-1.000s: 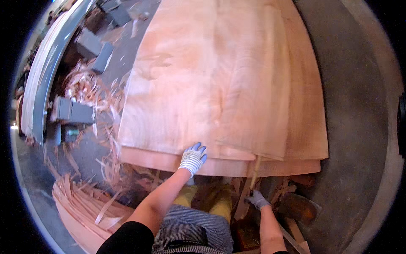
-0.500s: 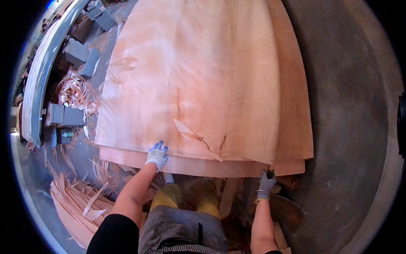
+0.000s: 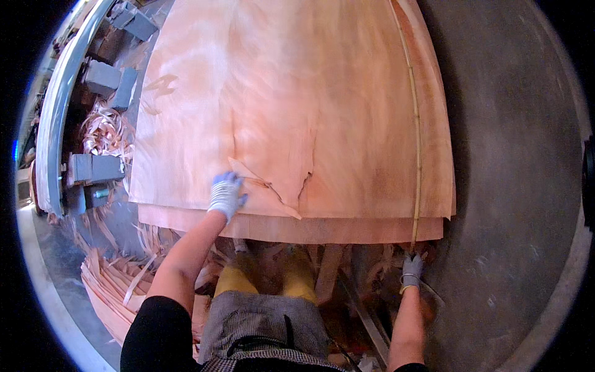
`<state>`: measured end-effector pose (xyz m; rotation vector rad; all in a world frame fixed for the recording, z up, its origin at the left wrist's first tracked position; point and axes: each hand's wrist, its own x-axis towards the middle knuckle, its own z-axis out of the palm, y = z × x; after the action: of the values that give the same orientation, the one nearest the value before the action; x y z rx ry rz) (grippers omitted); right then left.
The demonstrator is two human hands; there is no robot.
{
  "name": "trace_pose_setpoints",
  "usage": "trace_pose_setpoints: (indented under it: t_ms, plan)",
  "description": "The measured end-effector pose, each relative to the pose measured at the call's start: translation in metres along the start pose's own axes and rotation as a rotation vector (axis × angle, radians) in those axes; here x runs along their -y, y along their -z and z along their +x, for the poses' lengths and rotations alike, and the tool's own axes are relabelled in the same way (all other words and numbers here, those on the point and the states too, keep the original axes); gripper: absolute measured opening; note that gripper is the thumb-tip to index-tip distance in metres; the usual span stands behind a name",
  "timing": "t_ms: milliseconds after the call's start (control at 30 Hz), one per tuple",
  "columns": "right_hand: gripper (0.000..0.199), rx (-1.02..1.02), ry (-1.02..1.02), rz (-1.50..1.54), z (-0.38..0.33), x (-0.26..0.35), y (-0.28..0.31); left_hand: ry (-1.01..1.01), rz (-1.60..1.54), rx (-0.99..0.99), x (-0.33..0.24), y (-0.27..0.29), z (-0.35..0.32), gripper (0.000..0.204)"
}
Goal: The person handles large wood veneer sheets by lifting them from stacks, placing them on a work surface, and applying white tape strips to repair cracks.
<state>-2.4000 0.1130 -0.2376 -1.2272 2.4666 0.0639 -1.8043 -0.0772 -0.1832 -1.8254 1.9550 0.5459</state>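
Note:
A broad stack of thin pinkish wood veneer sheets (image 3: 347,155) lies in front of me. My left hand (image 3: 225,194), in a striped white and bluish glove, rests with fingers apart on the top sheet near its front edge, beside a torn flap (image 3: 269,193). Dark split lines run through the sheet around that flap. My right hand (image 3: 412,273), in a grey glove, is closed round the near end of a long thin bamboo stick (image 3: 416,142). The stick runs away from me over the right part of the top sheet.
Left of the stack stand grey blocks (image 3: 105,168), a pale curved rail (image 3: 54,136) and a heap of curled veneer strips (image 3: 106,131). Layered veneer scraps (image 3: 114,291) lie at lower left. Grey floor (image 3: 508,186) spreads to the right.
The top sheet now reaches further right over the lower one. The bamboo stick has come into sight along it. My left hand moved inward onto the sheet; my right hand moved right and slightly nearer.

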Motion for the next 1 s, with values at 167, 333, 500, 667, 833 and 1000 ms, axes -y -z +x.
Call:
trace_pose_setpoints:
  t_ms: [167, 333, 500, 667, 833, 1000]
  plan:
    - [0.050, 0.213, -0.115, 0.062, -0.009, 0.068, 0.057, -0.414, 0.131, -0.164, -0.062, -0.033, -0.007, 0.042]
    - [0.048, 0.121, -0.005, 0.054, -0.030, 0.035, 0.052, -0.528, 0.288, 0.634, -0.112, -0.061, -0.119, 0.026]
    - [0.032, 0.068, -0.023, 0.230, -0.054, 0.044, 0.046, -0.495, 0.066, 0.914, -0.096, -0.060, -0.141, 0.052]
    - [0.024, -0.205, 0.026, 0.621, -0.091, 0.110, 0.056, -0.111, -0.679, 0.324, -0.060, -0.004, -0.109, 0.038]
    - [0.019, -0.150, -0.004, 0.721, -0.059, 0.157, 0.065, -0.032, -0.607, 0.065, 0.028, -0.018, -0.114, 0.044]
    - [0.028, -0.289, 0.094, 0.774, -0.060, 0.251, 0.088, 0.083, -0.615, -0.018, 0.158, -0.058, -0.112, 0.045]
